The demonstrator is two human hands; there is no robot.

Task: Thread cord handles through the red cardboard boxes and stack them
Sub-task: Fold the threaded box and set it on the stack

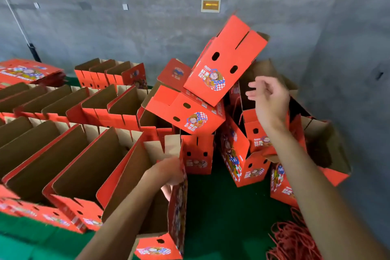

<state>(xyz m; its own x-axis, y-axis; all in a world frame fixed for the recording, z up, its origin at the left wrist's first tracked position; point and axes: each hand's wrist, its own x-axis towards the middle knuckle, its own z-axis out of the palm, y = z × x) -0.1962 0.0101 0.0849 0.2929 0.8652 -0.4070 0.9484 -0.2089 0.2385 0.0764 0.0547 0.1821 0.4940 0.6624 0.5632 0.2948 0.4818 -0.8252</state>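
The left hand gripped a near box's top edge; the right hand hung released. Light, stiff cardboard, probably best held by that rim.

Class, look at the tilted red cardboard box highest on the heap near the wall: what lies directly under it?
Under the tilted red cardboard box lies another red printed box, tipped over, atop upright boxes. Where the two meet is covered, so the contact cannot be seen.
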